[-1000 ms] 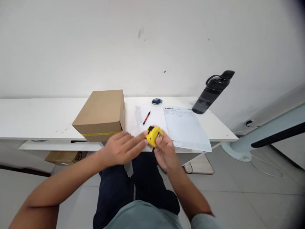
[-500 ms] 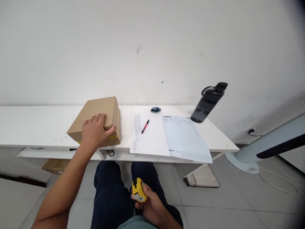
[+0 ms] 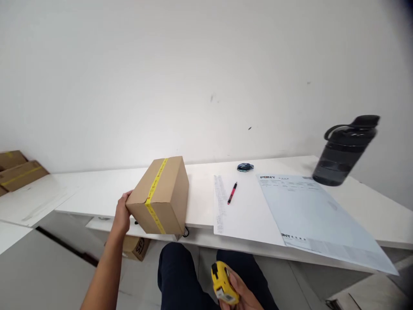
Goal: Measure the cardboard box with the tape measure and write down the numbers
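My left hand grips the left side of a brown cardboard box with a yellow tape strip, which stands near the front edge of the white table. Its fingers are mostly hidden behind the box. Down by my lap, at the bottom of the view, my right hand is closed around a yellow tape measure.
A white sheet with a red pen and a blue-grey form lie to the right of the box. A dark water bottle stands at the far right, a small dark object by the wall, and more cardboard boxes at far left.
The tape measure left the table edge and dropped to my lap in my right hand. My left hand moved onto the box, then to its side, and the box now shows its taped face.
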{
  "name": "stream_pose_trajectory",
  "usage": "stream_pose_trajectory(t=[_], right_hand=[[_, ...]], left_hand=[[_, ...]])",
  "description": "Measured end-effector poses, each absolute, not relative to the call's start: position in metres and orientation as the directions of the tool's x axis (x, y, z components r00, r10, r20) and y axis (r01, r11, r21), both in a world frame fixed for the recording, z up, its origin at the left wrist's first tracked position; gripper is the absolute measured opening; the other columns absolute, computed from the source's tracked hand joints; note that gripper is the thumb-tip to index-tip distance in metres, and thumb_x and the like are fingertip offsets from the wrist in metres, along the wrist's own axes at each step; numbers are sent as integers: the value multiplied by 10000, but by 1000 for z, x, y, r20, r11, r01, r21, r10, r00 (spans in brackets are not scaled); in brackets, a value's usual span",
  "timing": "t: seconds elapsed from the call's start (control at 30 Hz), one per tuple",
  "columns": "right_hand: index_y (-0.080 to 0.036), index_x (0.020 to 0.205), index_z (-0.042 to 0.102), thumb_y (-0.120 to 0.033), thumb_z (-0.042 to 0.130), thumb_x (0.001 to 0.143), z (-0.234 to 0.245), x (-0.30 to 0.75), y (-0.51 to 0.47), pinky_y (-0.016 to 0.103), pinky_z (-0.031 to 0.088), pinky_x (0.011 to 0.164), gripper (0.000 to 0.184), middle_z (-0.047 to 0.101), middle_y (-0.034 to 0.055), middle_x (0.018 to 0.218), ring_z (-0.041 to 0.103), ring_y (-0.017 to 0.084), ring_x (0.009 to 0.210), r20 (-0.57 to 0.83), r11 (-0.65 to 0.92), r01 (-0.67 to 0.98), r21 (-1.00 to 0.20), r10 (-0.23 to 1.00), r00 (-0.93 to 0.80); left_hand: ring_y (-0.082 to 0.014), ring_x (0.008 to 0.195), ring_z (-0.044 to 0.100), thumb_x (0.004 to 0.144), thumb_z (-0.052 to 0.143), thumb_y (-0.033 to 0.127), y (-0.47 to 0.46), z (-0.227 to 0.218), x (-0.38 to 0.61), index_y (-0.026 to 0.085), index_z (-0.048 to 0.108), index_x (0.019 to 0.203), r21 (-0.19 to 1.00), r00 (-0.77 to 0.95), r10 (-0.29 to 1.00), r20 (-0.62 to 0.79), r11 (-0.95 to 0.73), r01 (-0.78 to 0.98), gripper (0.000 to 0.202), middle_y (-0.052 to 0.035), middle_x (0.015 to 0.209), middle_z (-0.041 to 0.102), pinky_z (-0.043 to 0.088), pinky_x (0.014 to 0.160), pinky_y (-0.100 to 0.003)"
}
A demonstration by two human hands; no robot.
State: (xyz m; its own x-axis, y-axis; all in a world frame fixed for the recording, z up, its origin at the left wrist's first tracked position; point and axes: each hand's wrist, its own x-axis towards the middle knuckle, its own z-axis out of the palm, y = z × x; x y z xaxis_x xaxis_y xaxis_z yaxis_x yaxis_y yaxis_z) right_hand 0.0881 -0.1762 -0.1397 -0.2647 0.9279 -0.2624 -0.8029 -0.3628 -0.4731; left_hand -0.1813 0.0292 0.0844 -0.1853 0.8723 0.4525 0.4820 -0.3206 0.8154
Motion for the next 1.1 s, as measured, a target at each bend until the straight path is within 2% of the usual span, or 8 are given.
stream_pose_trajectory(t=[0.1, 0.2, 0.37, 0.5, 0.7, 0.8, 0.93, 1.1], right_hand=[[-260, 1222, 606, -635, 890, 636, -92, 85, -155, 185, 362, 493, 752, 633, -18, 763, 509, 57, 511, -110, -213, -831, -514, 977, -183], [-281, 1204, 605, -580, 937, 588, -39, 89, -138, 171, 341, 497, 761, 624, -6, 857, 524, 72, 607, 20, -57, -773, -632, 996, -90], [-314, 1312, 554, -545, 861, 738, 21, 95, -125, 232, 477, 636, 690, 620, 10, 1003, 567, 116, 761, 220, 163, -587, -793, 975, -25], [-324, 1377, 454, -476, 824, 814, 41, 91, -132, 239, 502, 737, 691, 605, -13, 1012, 572, 91, 780, 329, 170, -528, -832, 918, -222], [-305, 1185, 430, -321, 921, 700, 55, 99, -123, 248, 531, 691, 691, 703, -7, 1015, 658, 116, 784, 359, 214, -504, -837, 909, -211], [-281, 1091, 491, -319, 951, 632, 65, 124, -85, 263, 552, 675, 652, 739, 9, 984, 690, 152, 819, 343, 303, -453, -838, 939, -7], [-259, 1126, 602, -423, 950, 562, 65, 162, -18, 319, 571, 824, 683, 739, 25, 1045, 683, 184, 973, 420, 531, -354, -770, 839, 345], [-223, 1268, 632, -509, 878, 626, 46, 166, 20, 359, 576, 838, 744, 716, 70, 1176, 657, 218, 1046, 410, 511, -238, -826, 835, 367]], left_hand=[[-286, 828, 697, 832, 299, 836, 26, 74, -169, 119, 676, 1095, 861, -123, 919, 374, -295, 414, 852, -112, 880, 739, 551, 654, -370], [-323, 1092, 673, 925, 222, 804, 1, 72, -151, 151, 661, 1194, 786, -66, 892, 447, -356, 506, 831, -162, 1114, 733, 529, 950, -511], [-299, 1275, 613, 961, 445, 692, -72, 79, -113, 178, 592, 1328, -134, 483, 243, 841, -773, 620, 648, -172, 1261, 704, 69, 1264, -629], [-204, 1023, 733, 943, 692, 283, -104, 84, -107, 85, 674, 1106, -434, 642, -117, 758, -826, 361, 258, -157, 1006, 779, 424, 1162, -462], [-147, 858, 746, 897, 672, 38, -80, 85, -155, 130, 709, 1028, -593, 701, -188, 688, -703, 392, 164, -81, 920, 800, 500, 1073, -392], [-142, 744, 720, 805, 755, 11, -40, 86, -193, 188, 702, 1027, -558, 562, -194, 804, -575, 598, 289, -37, 894, 796, 552, 961, -353], [-216, 959, 732, 935, 663, 233, 3, 83, -230, 202, 718, 1016, -74, 224, 193, 955, -577, 813, 102, -80, 1004, 778, 566, 919, -376], [-247, 1157, 677, 1008, 523, 449, 5, 69, -222, 229, 717, 1093, 393, 100, 601, 793, -631, 668, 306, -85, 1177, 743, 510, 1058, -449]])
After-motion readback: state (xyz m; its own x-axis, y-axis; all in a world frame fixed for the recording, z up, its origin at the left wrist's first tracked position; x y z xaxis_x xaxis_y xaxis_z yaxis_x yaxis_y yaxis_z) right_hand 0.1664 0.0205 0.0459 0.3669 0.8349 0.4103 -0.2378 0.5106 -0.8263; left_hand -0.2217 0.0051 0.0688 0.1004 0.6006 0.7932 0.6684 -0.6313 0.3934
